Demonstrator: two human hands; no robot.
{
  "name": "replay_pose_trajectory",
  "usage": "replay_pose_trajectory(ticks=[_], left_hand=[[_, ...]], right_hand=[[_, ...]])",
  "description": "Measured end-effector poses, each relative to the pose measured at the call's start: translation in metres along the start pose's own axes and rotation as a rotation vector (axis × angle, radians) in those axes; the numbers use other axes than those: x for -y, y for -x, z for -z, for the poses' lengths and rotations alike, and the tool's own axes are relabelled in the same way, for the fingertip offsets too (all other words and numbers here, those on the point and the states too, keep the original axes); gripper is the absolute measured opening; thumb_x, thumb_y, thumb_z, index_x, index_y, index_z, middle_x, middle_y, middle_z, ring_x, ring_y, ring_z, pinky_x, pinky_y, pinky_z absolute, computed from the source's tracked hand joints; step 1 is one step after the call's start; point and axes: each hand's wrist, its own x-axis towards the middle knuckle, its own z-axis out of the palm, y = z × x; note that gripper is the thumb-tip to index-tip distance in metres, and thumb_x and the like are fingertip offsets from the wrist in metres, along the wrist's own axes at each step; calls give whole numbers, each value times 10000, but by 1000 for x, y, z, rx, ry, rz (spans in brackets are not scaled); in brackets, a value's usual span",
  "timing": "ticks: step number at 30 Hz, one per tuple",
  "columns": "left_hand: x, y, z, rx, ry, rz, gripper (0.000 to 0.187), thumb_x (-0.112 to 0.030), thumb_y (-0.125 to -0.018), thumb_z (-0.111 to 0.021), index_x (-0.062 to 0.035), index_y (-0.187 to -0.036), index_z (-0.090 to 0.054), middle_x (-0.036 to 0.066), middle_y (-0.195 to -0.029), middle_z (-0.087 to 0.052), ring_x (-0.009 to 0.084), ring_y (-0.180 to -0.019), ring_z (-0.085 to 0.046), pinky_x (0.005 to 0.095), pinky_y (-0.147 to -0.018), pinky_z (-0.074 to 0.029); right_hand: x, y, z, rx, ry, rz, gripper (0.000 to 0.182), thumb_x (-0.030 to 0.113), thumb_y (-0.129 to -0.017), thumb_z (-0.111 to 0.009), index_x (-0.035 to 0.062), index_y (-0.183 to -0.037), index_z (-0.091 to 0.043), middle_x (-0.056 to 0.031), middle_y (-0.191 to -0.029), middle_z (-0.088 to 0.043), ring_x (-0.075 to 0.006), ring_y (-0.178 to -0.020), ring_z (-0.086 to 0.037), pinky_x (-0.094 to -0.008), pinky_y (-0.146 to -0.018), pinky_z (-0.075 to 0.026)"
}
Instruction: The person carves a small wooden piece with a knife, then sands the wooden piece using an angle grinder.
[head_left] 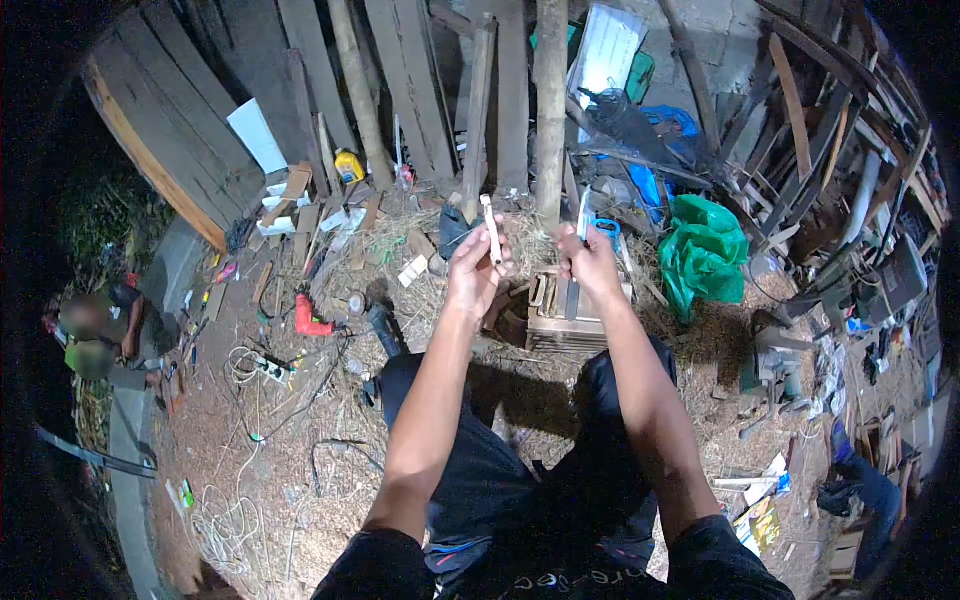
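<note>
In my left hand [478, 268] is a slim pale piece of carved wood [491, 225], held upright with a small knob at its top end. My fingers wrap round its lower part. A knife [583, 212] is gripped in my right hand [592, 265], its light blade pointing up and away and its dark handle [572, 300] showing below the fist. Blade and wood are apart. Between and below my hands stands a stack of wooden pieces [575, 335], in front of my knees.
A red power tool [312, 316] and a power strip [272, 368] with cords lie at left. Crumpled green plastic [703, 258] lies at right. Planks [405, 90] lean at the back. Another person [110, 330] sits at far left. A bench vise [775, 370] stands at right.
</note>
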Motion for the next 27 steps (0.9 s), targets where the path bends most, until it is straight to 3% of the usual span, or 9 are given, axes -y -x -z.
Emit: replay_pose_trajectory(ticks=[3, 7, 11, 15, 16, 18, 19, 23, 27], left_hand=[[-16, 8, 25, -177, -128, -21, 200, -203, -966, -528, -56, -1099, -554, 65, -956, -624, 187, -839, -617, 322, -668, -522], [-37, 20, 92, -434, -256, -40, 134, -159, -956, -467, -47, -966, -540, 125, -977, -643, 230, -860, -641, 374, -700, -537], [-63, 36, 131, -685, -365, -107, 175, -171, -948, -422, -38, -1000, -525, 108, -967, -617, 224, -883, -628, 415, -777, -534], [-53, 21, 186, -902, -413, -229, 196, -138, -934, -434, -56, -1112, -433, 113, -975, -592, 249, -881, -632, 426, -768, -551], [-40, 22, 204, -1002, -420, -259, 137, -125, -963, -449, -64, -1078, -408, 124, -905, -614, 207, -733, -630, 339, -602, -527], [-10, 34, 253, -1090, -462, -287, 133, -96, -950, -471, -55, -1069, -426, 114, -889, -600, 201, -703, -604, 348, -600, -512], [22, 45, 339, -1196, -608, -182, 166, -63, -927, -490, -29, -1082, -438, 113, -889, -587, 206, -674, -572, 340, -592, -481], [67, 113, 438, -1270, -834, -187, 278, -87, -878, -551, 24, -1112, -449, 100, -854, -587, 212, -672, -569, 348, -620, -471], [53, 162, 439, -1337, -1278, 47, 427, -185, -798, -680, 23, -1122, -498, 123, -809, -641, 240, -709, -621, 362, -658, -485]], right_hand=[[16, 7, -18, -40, 64, 16, 289, 298, -1001, -492, 55, -993, -649, -41, -720, -592, -112, -523, -515, -285, -465, -428], [-3, -15, -39, 86, 798, 232, 282, 247, -898, -592, -1, -1025, -637, -247, -922, -664, -351, -763, -671, -431, -750, -519], [-50, -52, -81, 161, 810, 482, 138, 116, -797, -625, 11, -887, -625, -143, -695, -626, -241, -664, -637, -396, -656, -479], [-103, -81, -110, 446, 594, -82, 103, -2, -808, -597, -4, -908, -622, -108, -708, -631, -183, -548, -616, -338, -475, -475], [-116, -83, -119, 427, 570, -143, 116, 14, -812, -614, -15, -922, -638, -122, -732, -638, -165, -548, -621, -334, -483, -487], [-147, -85, -133, 385, 518, -282, 157, 46, -819, -648, -37, -950, -671, -149, -780, -651, -129, -550, -632, -325, -501, -511], [-167, -90, -141, 403, 520, -417, 248, 142, -856, -616, -44, -1013, -663, -187, -864, -677, -217, -684, -687, -366, -610, -549], [-282, -113, -173, 678, 1340, -8, 479, 389, -870, -545, -56, -1015, -647, -231, -1007, -662, -399, -958, -637, -425, -847, -518], [-371, -92, -223, 684, 1278, -199, 399, 312, -823, -649, -57, -975, -651, -262, -1003, -649, -381, -923, -654, -431, -829, -530]])
